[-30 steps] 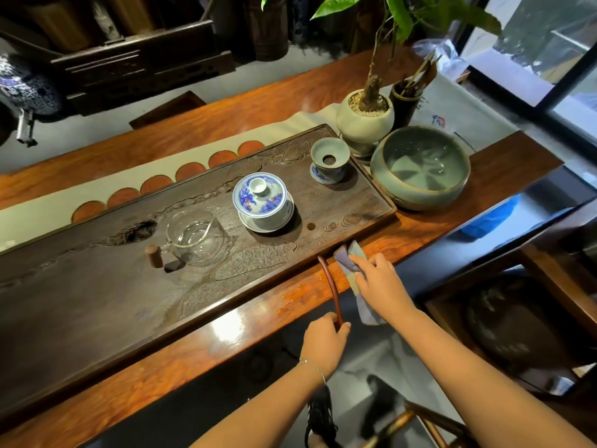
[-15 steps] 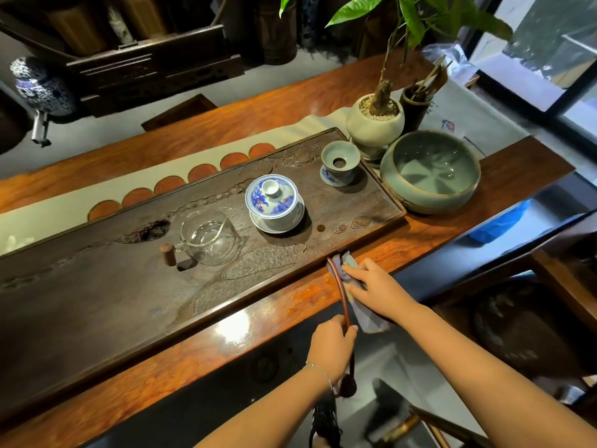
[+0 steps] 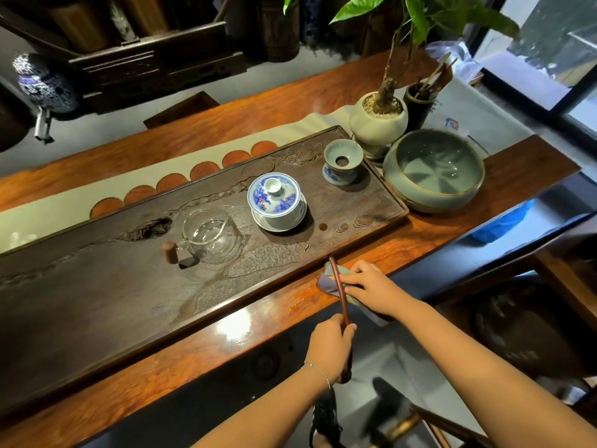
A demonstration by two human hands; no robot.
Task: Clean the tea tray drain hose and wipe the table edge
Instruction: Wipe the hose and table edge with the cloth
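Note:
A thin reddish-brown drain hose [image 3: 338, 286] comes out from the front edge of the dark carved tea tray [image 3: 97, 286] and hangs over the table edge [image 3: 232, 331]. My left hand [image 3: 329, 345] is closed around the hose just below the table edge. My right hand [image 3: 371, 287] presses a grey-blue cloth [image 3: 329, 281] against the hose's upper part, on the table edge beside the tray. The hose's lower end is hidden behind my left wrist.
On the tray stand a glass pitcher [image 3: 210, 236], a blue-and-white lidded cup [image 3: 276, 202] and a celadon strainer [image 3: 340, 161]. A celadon bowl [image 3: 433, 171], a potted plant [image 3: 378, 119] and a tool holder [image 3: 420, 101] sit at the right. A dark stool [image 3: 529, 324] is below right.
My right hand has slid the cloth up along the hose toward the tray edge. My left hand keeps its hold lower down. The view has shifted slightly.

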